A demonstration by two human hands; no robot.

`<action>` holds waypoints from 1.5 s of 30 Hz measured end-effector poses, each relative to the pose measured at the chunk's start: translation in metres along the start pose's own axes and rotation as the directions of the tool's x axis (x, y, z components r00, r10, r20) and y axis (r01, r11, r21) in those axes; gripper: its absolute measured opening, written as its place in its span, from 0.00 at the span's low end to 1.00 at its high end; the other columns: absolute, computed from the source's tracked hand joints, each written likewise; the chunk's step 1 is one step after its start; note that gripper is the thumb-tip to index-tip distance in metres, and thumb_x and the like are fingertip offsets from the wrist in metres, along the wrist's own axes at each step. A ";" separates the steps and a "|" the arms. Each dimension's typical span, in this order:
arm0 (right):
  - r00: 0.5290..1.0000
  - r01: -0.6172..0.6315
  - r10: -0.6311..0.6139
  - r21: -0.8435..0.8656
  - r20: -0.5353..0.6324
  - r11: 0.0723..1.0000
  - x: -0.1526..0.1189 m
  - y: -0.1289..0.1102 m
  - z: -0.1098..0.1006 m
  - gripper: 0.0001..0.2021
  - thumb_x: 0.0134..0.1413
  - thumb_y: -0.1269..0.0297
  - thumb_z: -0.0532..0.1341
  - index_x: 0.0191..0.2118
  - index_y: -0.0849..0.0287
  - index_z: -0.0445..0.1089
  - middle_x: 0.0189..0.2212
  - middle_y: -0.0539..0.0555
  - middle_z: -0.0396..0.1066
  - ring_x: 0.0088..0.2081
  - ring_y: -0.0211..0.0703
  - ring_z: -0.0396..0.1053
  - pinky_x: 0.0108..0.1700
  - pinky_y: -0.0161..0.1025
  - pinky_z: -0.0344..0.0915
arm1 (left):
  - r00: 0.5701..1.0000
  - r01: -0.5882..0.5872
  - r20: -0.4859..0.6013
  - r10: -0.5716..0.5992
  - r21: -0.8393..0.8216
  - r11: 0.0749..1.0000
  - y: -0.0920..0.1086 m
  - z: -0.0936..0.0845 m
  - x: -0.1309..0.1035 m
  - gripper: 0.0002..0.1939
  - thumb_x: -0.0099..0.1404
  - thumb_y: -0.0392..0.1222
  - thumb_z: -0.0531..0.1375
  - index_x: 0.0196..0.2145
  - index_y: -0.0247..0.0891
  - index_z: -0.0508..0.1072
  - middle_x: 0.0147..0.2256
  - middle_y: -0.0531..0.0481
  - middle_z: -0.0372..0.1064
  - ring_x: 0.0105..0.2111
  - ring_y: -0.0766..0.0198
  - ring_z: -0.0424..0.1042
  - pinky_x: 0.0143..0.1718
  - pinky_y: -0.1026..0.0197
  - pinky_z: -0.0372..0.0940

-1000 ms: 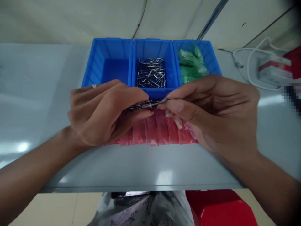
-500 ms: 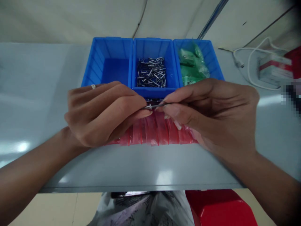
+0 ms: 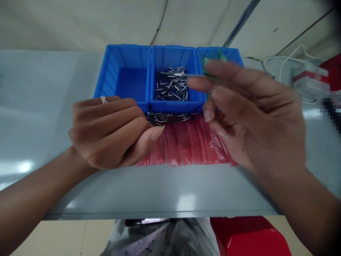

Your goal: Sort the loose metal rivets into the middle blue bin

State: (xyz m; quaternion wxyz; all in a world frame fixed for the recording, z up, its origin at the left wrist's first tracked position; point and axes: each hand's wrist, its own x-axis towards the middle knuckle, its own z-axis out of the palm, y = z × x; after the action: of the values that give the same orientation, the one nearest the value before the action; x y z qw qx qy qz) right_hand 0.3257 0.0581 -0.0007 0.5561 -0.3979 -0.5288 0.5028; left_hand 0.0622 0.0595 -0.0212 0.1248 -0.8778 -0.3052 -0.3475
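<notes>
My right hand [image 3: 255,110], blurred by motion, is raised over the right side of the bins. Its fingertips grip a blind rivet [image 3: 179,74] by the thin stem, and the rivet's head points left above the middle blue bin [image 3: 176,106]. Inside that bin lies a heap of loose blind rivets [image 3: 172,87]. My left hand [image 3: 112,133], wearing a ring, is curled closed with the thumb along the side, in front of the left blue bin [image 3: 133,81]. Its palm faces away, so anything inside is hidden. More rivets [image 3: 170,117] lie just past its thumb, at the edge of red plastic bags [image 3: 183,142].
The right blue bin [image 3: 237,53] contains green plastic bags, partly covered by my right hand. A white and red box [image 3: 310,78] and a white cable [image 3: 283,60] are at the right. Below the table's front edge [image 3: 160,215] is a red stool [image 3: 253,236].
My hands have parted. The right one has moved up and away with the rivet, which both hands were touching before. My left hand has drawn slightly left.
</notes>
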 end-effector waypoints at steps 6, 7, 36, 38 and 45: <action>0.882 0.467 -0.395 -0.580 0.257 0.667 -0.002 0.000 -0.018 0.13 0.74 0.66 0.66 0.55 0.46 0.86 0.43 0.49 0.88 0.40 0.47 0.83 0.44 0.50 0.81 | 0.994 -0.098 -0.050 0.099 0.016 0.995 -0.010 0.007 0.002 0.12 0.74 0.38 0.61 0.49 0.53 0.81 0.29 0.54 0.75 0.33 0.55 0.80 0.29 0.47 0.67; 0.790 0.598 -0.490 -0.637 0.369 0.486 -0.001 0.000 -0.023 0.14 0.73 0.67 0.65 0.55 0.46 0.85 0.42 0.51 0.88 0.42 0.49 0.83 0.46 0.52 0.80 | 0.990 -0.122 -0.075 0.123 0.021 0.992 -0.011 0.009 0.004 0.09 0.73 0.37 0.63 0.46 0.49 0.80 0.30 0.54 0.76 0.33 0.55 0.79 0.29 0.48 0.68; 0.592 0.775 -0.351 -0.632 0.725 0.004 0.011 0.007 -0.036 0.08 0.75 0.68 0.63 0.45 0.52 0.81 0.42 0.53 0.83 0.39 0.46 0.77 0.39 0.45 0.74 | 0.986 0.025 0.165 -0.014 -0.065 0.998 -0.024 0.021 0.009 0.15 0.81 0.33 0.61 0.59 0.48 0.77 0.63 0.47 0.80 0.70 0.53 0.75 0.71 0.43 0.79; 0.546 0.809 -0.247 -0.580 0.801 -0.093 0.008 0.008 -0.032 0.14 0.78 0.72 0.57 0.45 0.55 0.82 0.40 0.52 0.84 0.39 0.45 0.78 0.38 0.44 0.73 | 0.987 0.005 0.161 0.006 -0.066 0.998 -0.024 0.020 0.010 0.13 0.81 0.33 0.60 0.58 0.44 0.77 0.62 0.45 0.80 0.70 0.53 0.75 0.71 0.44 0.79; 0.515 0.812 -0.152 -0.537 0.844 -0.230 0.008 0.013 -0.028 0.18 0.78 0.77 0.53 0.58 0.60 0.79 0.44 0.53 0.84 0.43 0.45 0.81 0.39 0.42 0.71 | 0.989 -0.063 0.130 0.065 -0.018 0.998 -0.028 0.020 0.008 0.12 0.81 0.33 0.62 0.58 0.37 0.77 0.63 0.44 0.79 0.69 0.55 0.76 0.67 0.49 0.81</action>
State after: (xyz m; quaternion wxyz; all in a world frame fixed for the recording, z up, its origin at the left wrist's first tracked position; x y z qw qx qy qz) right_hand 0.3512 0.0713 -0.0157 0.1343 -0.2426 -0.9398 -0.1997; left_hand 0.0597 0.0937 -0.0300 0.1096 -0.9088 -0.2818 -0.2875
